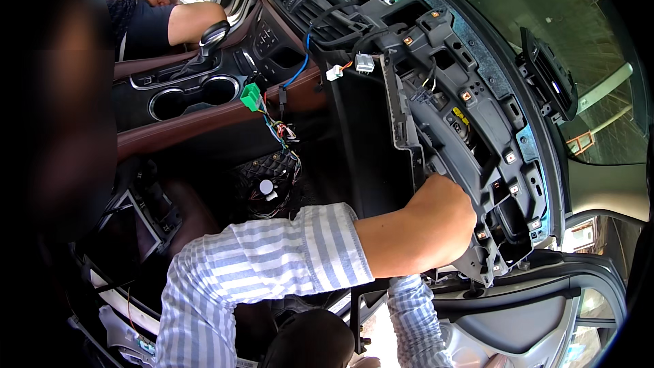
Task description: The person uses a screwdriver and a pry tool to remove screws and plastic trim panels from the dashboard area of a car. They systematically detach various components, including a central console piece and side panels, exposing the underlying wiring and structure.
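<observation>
From the lower left my left arm, in a blue-and-white striped sleeve, reaches across to the stripped dashboard (470, 157). My left hand (443, 215) is bent over the lower edge of the dashboard's black frame, near its right end. Its fingers are turned away and hidden, so whether they grip anything does not show. My right sleeve (412, 320) rises from the lower edge; the right hand is hidden behind the left forearm and wrist. A narrow black bracket (398, 105) runs down the frame's near side toward the left hand.
A green connector (251, 97) with loose wires (283, 133) hangs beside the centre console (204, 119). Grey (364, 63) and white plugs (334, 73) dangle from the dashboard. Another person's leg (194, 24) is at far left. An open door (511, 320) stands at right.
</observation>
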{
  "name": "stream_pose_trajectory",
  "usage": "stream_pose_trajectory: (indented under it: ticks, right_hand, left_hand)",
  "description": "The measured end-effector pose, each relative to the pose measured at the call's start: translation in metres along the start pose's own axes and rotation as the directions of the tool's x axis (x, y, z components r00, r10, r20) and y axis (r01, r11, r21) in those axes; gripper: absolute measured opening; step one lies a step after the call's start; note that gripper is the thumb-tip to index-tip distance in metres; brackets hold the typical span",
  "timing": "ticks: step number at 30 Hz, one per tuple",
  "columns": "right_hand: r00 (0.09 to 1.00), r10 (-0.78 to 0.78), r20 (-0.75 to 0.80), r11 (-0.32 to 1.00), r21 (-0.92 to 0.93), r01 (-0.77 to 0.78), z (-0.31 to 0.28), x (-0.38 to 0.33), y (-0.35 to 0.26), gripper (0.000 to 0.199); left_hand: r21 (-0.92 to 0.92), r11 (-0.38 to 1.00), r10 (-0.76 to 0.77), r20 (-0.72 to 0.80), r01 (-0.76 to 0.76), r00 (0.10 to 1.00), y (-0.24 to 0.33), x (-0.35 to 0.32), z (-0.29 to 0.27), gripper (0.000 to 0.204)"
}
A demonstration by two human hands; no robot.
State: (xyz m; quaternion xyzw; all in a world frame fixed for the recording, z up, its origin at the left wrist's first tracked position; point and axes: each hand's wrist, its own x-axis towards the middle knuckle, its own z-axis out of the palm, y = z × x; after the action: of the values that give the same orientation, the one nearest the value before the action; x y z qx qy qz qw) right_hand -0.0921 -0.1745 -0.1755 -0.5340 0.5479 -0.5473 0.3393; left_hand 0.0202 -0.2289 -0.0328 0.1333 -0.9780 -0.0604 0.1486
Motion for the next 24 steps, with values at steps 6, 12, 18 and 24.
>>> stream_pose_trajectory:
  ticks: [6,12,18,24]
  right_hand:
    - [1.0,-0.011,0.025,1.0,0.004,0.011,0.002,0.004,-0.005,0.034]
    - [0.997,-0.034,0.068,0.997,0.067,0.03,-0.008,0.016,-0.002,0.036]
    - [0.952,-0.24,0.192,0.958,0.206,0.2,0.02,0.056,0.003,0.039]
    - [0.947,-0.322,0.009,0.942,-0.096,0.322,0.015,0.082,0.035,0.033]
  left_hand:
    - [-0.02,0.996,-0.085,-0.448,0.086,0.89,0.018,-0.015,0.026,0.025]
    - [-0.106,0.989,0.081,-0.158,-0.098,0.984,0.007,-0.019,-0.01,0.049]
    - [0.056,0.996,0.067,0.037,-0.069,0.997,0.016,-0.028,-0.041,0.07]
    - [0.187,0.973,0.085,0.253,-0.135,0.964,0.028,-0.012,-0.038,0.061]
